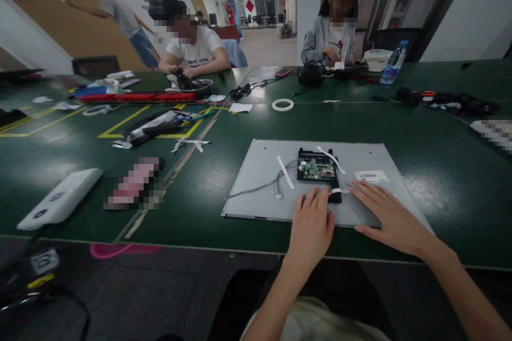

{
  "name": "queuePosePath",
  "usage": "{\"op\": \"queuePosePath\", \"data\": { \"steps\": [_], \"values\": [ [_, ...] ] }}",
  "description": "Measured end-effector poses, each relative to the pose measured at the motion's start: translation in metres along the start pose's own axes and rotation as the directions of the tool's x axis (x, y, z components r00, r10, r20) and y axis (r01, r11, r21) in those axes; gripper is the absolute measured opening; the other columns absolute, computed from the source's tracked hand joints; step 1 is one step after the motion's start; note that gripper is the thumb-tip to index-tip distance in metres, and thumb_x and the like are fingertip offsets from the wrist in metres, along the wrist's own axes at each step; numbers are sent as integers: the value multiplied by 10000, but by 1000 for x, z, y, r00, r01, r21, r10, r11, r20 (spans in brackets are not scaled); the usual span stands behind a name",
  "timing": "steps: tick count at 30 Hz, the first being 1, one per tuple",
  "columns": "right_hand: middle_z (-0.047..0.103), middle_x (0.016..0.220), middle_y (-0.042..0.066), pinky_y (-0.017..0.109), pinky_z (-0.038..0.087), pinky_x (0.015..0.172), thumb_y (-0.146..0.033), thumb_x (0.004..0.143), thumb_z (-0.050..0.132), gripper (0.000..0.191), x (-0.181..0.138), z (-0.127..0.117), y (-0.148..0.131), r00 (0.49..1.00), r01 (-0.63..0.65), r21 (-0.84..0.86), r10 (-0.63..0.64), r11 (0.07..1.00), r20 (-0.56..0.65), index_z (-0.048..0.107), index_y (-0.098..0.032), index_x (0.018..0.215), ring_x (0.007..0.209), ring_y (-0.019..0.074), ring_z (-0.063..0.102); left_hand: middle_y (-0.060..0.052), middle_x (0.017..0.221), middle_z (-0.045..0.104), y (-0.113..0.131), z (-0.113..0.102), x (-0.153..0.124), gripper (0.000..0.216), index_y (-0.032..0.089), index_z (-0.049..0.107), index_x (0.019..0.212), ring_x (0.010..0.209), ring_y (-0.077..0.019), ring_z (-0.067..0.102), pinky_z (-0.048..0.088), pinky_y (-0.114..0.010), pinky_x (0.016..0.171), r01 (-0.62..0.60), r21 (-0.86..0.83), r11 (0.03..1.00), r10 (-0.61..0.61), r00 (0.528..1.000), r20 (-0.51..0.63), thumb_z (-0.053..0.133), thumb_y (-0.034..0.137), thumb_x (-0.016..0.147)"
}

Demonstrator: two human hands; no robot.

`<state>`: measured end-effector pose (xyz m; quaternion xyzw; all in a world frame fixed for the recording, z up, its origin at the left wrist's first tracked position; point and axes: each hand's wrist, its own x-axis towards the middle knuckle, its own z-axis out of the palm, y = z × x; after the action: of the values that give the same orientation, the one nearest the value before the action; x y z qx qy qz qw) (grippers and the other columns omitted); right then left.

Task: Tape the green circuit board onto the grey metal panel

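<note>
A grey flat metal panel [256,192] lies in front of me on the table. On it sits a black plastic bracket [306,175] holding a green circuit board [320,169]. My left hand [314,224] rests with fingers stretched out at the bracket's lower edge. My right hand [386,216] lies flat on the panel, fingers spread, its fingertips by the end of a short white tape strip [339,191] across the bracket's lower corner. Longer tape strips, one on a grey cable [260,190] and another [331,159] over the bracket's top corner, lie higher up.
A white power bank [64,197] and a pink phone [134,184] are to the left. A tape roll [282,105] lies beyond the panel. A water bottle [394,64] stands at the far right. Two people sit across the green table [224,133]; another person stands behind.
</note>
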<state>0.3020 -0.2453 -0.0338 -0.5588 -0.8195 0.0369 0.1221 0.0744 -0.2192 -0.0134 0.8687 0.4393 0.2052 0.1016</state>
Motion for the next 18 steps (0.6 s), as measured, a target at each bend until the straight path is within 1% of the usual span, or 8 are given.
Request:
{"op": "queuePosePath", "data": {
  "steps": [3, 6, 10, 12, 14, 16, 18],
  "values": [
    [247, 1496, 64, 524, 207, 1083, -607, 772, 514, 765, -2, 2, -3, 1000, 12, -35, -11, 999, 23, 302, -282, 1432, 1373, 284, 200, -99, 1428, 390, 1, -1, -2, 531, 171, 290, 1392, 1368, -201, 264, 275, -423, 1106, 23, -31, 999, -25, 998, -56, 440, 185, 883],
    [219, 1503, 81, 512, 209, 1084, -610, 790, 488, 769, -5, 3, -2, 1000, -9, -62, 10, 998, 20, 276, -262, 1443, 1375, 272, 202, -99, 1456, 335, 1, -3, -5, 537, 165, 266, 1398, 1386, -190, 210, 266, -401, 1119, 31, -141, 990, -46, 993, -106, 425, 175, 885],
    [250, 1489, 111, 495, 227, 1084, -619, 798, 468, 809, -12, 4, 7, 999, -46, -73, 46, 996, 1, 237, -210, 1457, 1365, 262, 234, -108, 1432, 354, -1, -6, -10, 487, 173, 285, 1377, 1372, -184, 245, 262, -403, 1123, 71, -277, 958, -131, 970, -204, 401, 187, 905],
    [267, 1482, 115, 497, 241, 1078, -624, 798, 463, 814, -17, 5, 13, 996, -92, -85, 91, 992, -16, 235, -202, 1456, 1359, 267, 248, -111, 1406, 388, -3, -7, -13, 458, 176, 317, 1355, 1353, -184, 286, 267, -402, 1121, 101, -331, 938, -190, 950, -249, 408, 186, 906],
    [277, 1479, 111, 498, 259, 1069, -633, 800, 452, 818, -22, 7, 20, 987, -156, -106, 153, 982, -42, 225, -203, 1457, 1359, 269, 248, -106, 1371, 429, -4, -8, -15, 420, 178, 364, 1322, 1327, -179, 333, 285, -389, 1112, 111, -377, 920, -223, 938, -267, 415, 183, 906],
    [287, 1475, 110, 502, 274, 1059, -647, 801, 434, 828, -26, 12, 27, 971, -236, -130, 228, 963, -77, 210, -197, 1458, 1360, 270, 245, -98, 1344, 457, -4, -9, -16, 381, 182, 410, 1288, 1302, -172, 372, 309, -371, 1100, 109, -408, 907, -230, 938, -260, 415, 183, 907],
    [295, 1470, 120, 509, 288, 1046, -663, 803, 405, 833, -30, 17, 34, 942, -331, -150, 316, 932, -111, 209, -185, 1455, 1358, 276, 248, -90, 1338, 464, -5, -9, -16, 360, 190, 439, 1267, 1292, -168, 386, 319, -365, 1095, 115, -421, 900, -232, 943, -238, 413, 183, 909]
  ]
}}
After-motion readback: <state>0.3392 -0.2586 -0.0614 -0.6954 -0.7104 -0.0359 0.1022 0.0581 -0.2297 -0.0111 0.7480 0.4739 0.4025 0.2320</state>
